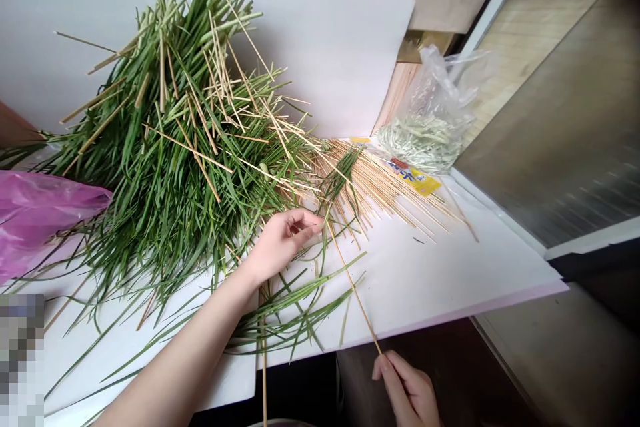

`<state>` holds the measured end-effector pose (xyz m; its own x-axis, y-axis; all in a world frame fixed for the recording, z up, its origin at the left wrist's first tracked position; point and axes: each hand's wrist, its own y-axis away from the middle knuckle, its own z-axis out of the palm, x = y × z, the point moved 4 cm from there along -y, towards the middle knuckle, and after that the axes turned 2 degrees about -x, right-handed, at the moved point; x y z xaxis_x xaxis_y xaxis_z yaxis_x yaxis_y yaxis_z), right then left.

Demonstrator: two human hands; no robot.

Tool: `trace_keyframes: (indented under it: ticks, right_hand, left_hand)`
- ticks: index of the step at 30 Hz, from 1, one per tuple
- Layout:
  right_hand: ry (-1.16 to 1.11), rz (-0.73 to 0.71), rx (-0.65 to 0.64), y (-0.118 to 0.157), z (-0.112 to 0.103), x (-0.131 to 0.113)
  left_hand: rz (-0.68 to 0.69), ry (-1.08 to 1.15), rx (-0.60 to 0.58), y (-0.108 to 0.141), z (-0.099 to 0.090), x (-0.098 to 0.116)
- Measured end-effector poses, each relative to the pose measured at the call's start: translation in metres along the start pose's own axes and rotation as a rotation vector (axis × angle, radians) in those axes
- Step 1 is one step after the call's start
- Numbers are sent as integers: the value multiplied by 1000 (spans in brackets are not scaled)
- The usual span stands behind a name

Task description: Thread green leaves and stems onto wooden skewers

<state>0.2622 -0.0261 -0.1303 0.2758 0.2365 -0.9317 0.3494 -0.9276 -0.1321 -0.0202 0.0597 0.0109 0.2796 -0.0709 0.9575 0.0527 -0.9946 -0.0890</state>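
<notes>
A thin bamboo skewer [354,287] slants across the front of the table between my hands. My right hand [407,387] grips its lower end, out past the table edge. At its upper end, the thumb and forefinger of my left hand [287,237] are pinched together; a green leaf seems to be caught there too. Just beyond those fingers, a small folded bunch of chives [343,173] lies over loose skewers; whether it is joined to the held skewer I cannot tell. Loose long chives [305,303] lie below my left wrist.
A tall heap of chives [165,193] with skewers sticking out fills the left. More bare skewers [385,183] are spread at the back. A clear plastic bag [430,120] of pale strips stands back right, a pink bag [45,213] at left. White boards [325,47] rise behind.
</notes>
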Motion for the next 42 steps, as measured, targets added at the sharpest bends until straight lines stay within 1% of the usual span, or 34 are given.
trace_keyframes:
  ticks: [4, 10, 12, 15, 18, 21, 26, 32, 37, 42]
  right_hand:
    - [11, -11, 47, 0, 0, -3]
    - [20, -9, 40, -2, 0, -9]
    - [14, -9, 55, -2, 0, -8]
    - [15, 10, 73, -1, -1, -5]
    - [20, 21, 34, -1, -2, -3]
    - [14, 25, 12, 0, -3, -2]
    - [-19, 82, 74, 3, -2, 2]
    - [-34, 66, 92, 6, 1, 10]
    - [-15, 35, 90, 3, -1, 1]
    - [-17, 9, 96, 2, -2, -3]
  left_hand:
    - [-23, 41, -15, 0, 1, -3]
    - [-26, 46, -25, -1, 2, -5]
    - [-24, -2, -80, 0, 7, -4]
    - [-45, -75, -217, 4, 20, -5]
    - [-62, -81, -270, 7, 28, -5]
    - [-60, -59, -287, 7, 28, -3]
    - [-56, -26, -347, 7, 27, -1]
    - [-40, 6, -400, 9, 30, 0]
    - [-44, 25, -443, 11, 32, 0]
    - [-47, -27, -453, 10, 27, 2]
